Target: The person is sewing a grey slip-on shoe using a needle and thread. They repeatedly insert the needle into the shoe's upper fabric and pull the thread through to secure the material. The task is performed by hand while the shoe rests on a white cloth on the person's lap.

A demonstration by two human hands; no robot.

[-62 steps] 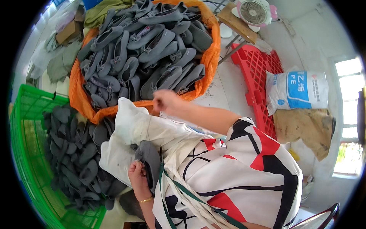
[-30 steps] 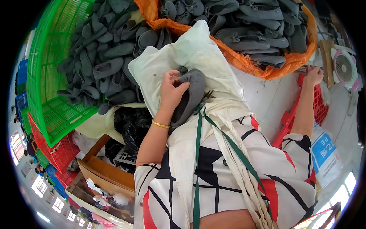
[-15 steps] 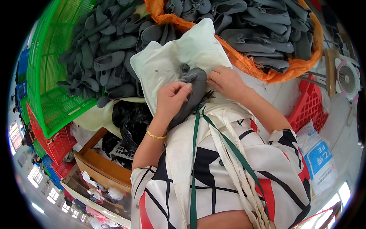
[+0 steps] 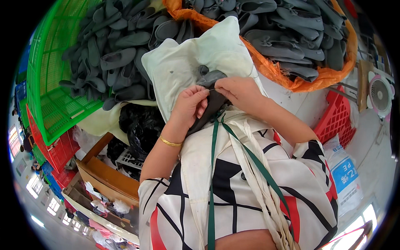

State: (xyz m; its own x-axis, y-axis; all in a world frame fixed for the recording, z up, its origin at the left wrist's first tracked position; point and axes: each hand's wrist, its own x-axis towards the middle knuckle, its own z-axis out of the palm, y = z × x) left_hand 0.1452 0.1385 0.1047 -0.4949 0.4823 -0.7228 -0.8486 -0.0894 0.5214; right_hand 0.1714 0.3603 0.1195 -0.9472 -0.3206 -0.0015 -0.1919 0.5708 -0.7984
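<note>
A dark grey fabric shoe [image 4: 213,105] rests on a pale, stained cushion [image 4: 175,66] on my lap. Over the shoe my left hand [image 4: 189,104] pinches with thumb and forefinger, its other fingers curled. Close beside it, my right hand [image 4: 238,92] pinches too, with its back turned up. A thin needle-like strand [image 4: 211,89] spans the small gap between both sets of fingertips. Whether it is a needle or a thread is too small to tell. Much of the shoe is hidden under my hands.
A green plastic basket [image 4: 54,121] heaped with grey shoes [image 4: 118,59] stands at the far left. At the far right an orange woven sack [image 4: 291,83] holds more. A wooden drawer [image 4: 110,179] and black plastic bags [image 4: 143,127] lie left; a small fan [image 4: 380,95] and red crate [image 4: 335,114] stand right.
My right hand has moved left and slightly down, and its fingertips now meet the left hand's. The thin strand now shows between them. The surroundings have shifted slightly in view.
</note>
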